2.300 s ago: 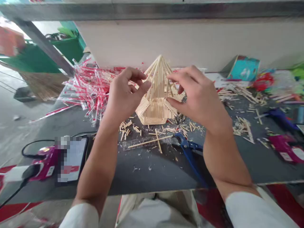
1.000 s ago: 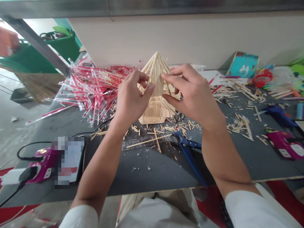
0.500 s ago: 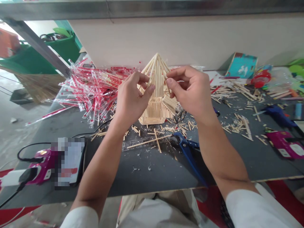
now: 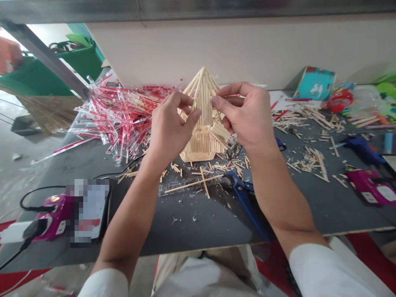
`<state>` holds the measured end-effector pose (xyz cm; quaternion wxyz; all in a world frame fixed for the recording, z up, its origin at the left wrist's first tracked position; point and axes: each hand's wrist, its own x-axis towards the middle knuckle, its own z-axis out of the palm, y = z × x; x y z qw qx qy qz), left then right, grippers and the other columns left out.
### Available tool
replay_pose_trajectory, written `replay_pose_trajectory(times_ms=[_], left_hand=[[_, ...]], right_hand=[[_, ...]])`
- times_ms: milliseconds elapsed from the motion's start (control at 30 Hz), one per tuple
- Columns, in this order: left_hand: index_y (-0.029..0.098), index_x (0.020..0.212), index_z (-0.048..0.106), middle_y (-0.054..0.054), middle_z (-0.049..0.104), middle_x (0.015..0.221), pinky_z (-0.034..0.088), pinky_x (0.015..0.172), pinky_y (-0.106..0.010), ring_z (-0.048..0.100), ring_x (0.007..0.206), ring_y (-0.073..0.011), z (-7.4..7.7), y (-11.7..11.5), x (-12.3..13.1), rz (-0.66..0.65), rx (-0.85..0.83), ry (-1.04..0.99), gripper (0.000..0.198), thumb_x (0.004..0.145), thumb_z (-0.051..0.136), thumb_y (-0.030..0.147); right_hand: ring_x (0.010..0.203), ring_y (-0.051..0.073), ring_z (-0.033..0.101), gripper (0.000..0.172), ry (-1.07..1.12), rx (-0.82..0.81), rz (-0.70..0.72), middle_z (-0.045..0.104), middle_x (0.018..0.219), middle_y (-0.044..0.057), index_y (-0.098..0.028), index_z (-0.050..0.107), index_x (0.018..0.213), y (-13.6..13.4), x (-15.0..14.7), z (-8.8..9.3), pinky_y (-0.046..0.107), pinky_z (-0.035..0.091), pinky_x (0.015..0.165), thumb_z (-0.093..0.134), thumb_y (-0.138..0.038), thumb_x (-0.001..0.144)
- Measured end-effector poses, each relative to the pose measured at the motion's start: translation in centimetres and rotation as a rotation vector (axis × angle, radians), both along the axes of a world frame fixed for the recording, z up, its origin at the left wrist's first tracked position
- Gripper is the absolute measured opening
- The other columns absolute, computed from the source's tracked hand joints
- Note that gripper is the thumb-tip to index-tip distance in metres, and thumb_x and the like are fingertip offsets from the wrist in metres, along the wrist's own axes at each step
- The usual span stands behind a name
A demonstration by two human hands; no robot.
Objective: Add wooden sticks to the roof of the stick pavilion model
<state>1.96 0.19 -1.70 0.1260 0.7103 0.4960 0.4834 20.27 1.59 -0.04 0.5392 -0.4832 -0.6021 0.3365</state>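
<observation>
Two hands pinch the stick spire, the right shifted inward.
</observation>
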Motion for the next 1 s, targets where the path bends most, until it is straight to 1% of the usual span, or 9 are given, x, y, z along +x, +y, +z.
replay_pose_trajectory(times_ms=[167, 267, 333, 433, 533, 600, 800, 933, 1000], left_hand=[[0.027, 0.109, 0.065, -0.004, 0.066, 0.095, 0.051, 0.068, -0.034, 0.058, 0.067, -0.0126, -0.2, 0.1, 0.0, -0.005, -0.026, 0.006, 0.017, 0.092, 0.067, 0.028], [0.027, 0.109, 0.065, -0.003, 0.066, 0.095, 0.051, 0.069, -0.034, 0.060, 0.069, -0.0135, -0.2, 0.1, -0.1, 0.006, 0.002, 0.020, 0.018, 0.091, 0.068, 0.028], [0.027, 0.108, 0.065, -0.003, 0.067, 0.094, 0.052, 0.070, -0.034, 0.059, 0.068, -0.0134, -0.3, 0.1, 0.0, 0.008, 0.031, 0.031, 0.017, 0.091, 0.068, 0.028], [0.027, 0.106, 0.065, -0.002, 0.068, 0.091, 0.052, 0.069, -0.033, 0.058, 0.067, -0.0133, -0.2, 0.1, 0.0, 0.002, 0.060, 0.038, 0.016, 0.091, 0.068, 0.028], [0.026, 0.105, 0.065, -0.002, 0.068, 0.092, 0.052, 0.068, -0.032, 0.059, 0.068, -0.0135, -0.2, 0.1, 0.0, 0.008, 0.057, 0.035, 0.015, 0.091, 0.068, 0.027], [0.026, 0.105, 0.065, -0.003, 0.068, 0.092, 0.052, 0.069, -0.033, 0.060, 0.069, -0.0140, -0.1, 0.1, 0.1, 0.008, 0.050, 0.033, 0.015, 0.091, 0.068, 0.026], [0.026, 0.107, 0.065, -0.003, 0.067, 0.094, 0.052, 0.068, -0.032, 0.063, 0.078, -0.0162, -0.2, 0.2, 0.0, -0.002, 0.051, 0.038, 0.016, 0.092, 0.068, 0.026], [0.026, 0.108, 0.064, -0.003, 0.067, 0.094, 0.053, 0.068, -0.031, 0.064, 0.081, -0.0165, -0.2, 0.1, 0.0, -0.005, 0.049, 0.043, 0.017, 0.092, 0.068, 0.024], [0.026, 0.107, 0.064, -0.003, 0.067, 0.094, 0.053, 0.069, -0.031, 0.064, 0.082, -0.0166, -0.2, 0.2, 0.0, -0.005, 0.045, 0.039, 0.017, 0.091, 0.068, 0.024]], right_hand=[[0.049, 0.014, 0.058, 0.044, 0.004, 0.017, -0.016, 0.069, 0.074, 0.001, -0.025, 0.064, 0.090, -0.1, -0.3, -0.3, 0.031, 0.050, 0.037, 0.079, -0.066, 0.080], [0.050, 0.014, 0.059, 0.044, 0.006, 0.016, -0.017, 0.070, 0.077, 0.002, -0.025, 0.062, 0.090, -0.2, -0.4, -0.5, 0.031, 0.052, 0.040, 0.078, -0.065, 0.081], [0.050, 0.013, 0.059, 0.042, -0.005, 0.027, -0.023, 0.071, 0.078, 0.002, -0.025, 0.061, 0.091, -0.2, -0.5, -0.6, 0.030, 0.052, 0.040, 0.077, -0.064, 0.083], [0.051, 0.014, 0.060, 0.039, -0.049, 0.059, -0.033, 0.071, 0.081, 0.002, -0.026, 0.061, 0.097, -0.1, -0.5, -1.0, 0.030, 0.049, 0.039, 0.071, -0.063, 0.088], [0.051, 0.015, 0.060, 0.040, -0.089, 0.081, -0.029, 0.072, 0.083, 0.003, -0.027, 0.062, 0.106, -0.1, -0.6, -1.3, 0.031, 0.048, 0.039, 0.067, -0.064, 0.091], [0.050, 0.015, 0.059, 0.042, -0.095, 0.086, -0.034, 0.072, 0.083, 0.003, -0.028, 0.061, 0.108, -0.1, -0.6, -1.4, 0.031, 0.048, 0.039, 0.066, -0.066, 0.090], [0.048, 0.013, 0.055, 0.037, -0.053, 0.071, -0.061, 0.071, 0.078, 0.001, -0.027, 0.055, 0.094, -0.2, -0.8, -1.3, 0.031, 0.046, 0.039, 0.069, -0.062, 0.090], [0.049, 0.013, 0.056, 0.035, -0.053, 0.081, -0.076, 0.071, 0.079, 0.001, -0.028, 0.054, 0.093, -0.4, -1.1, -1.2, 0.031, 0.045, 0.039, 0.069, -0.059, 0.091], [0.047, 0.012, 0.053, 0.033, -0.024, 0.073, -0.072, 0.071, 0.078, 0.000, -0.027, 0.054, 0.092, -0.5, -1.1, -1.0, 0.030, 0.044, 0.039, 0.073, -0.054, 0.090]])
